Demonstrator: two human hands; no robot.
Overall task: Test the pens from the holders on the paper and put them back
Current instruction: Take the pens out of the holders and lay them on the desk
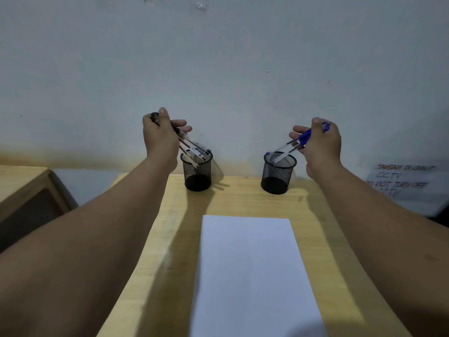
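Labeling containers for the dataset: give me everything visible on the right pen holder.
The right pen holder is a round black wire-mesh cup with a solid rim and dark base, slightly wider at the top. It stands upright on the wooden desk near the wall, beyond the white paper. The lower ends of the blue pens dip into its mouth, tilted, held in the right hand.

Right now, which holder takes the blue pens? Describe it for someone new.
On the wooden table, two black mesh holders stand at the wall end, beyond the paper. It is the right holder, under the right hand. Blue-capped pens slant into it; the left holder has dark pens.
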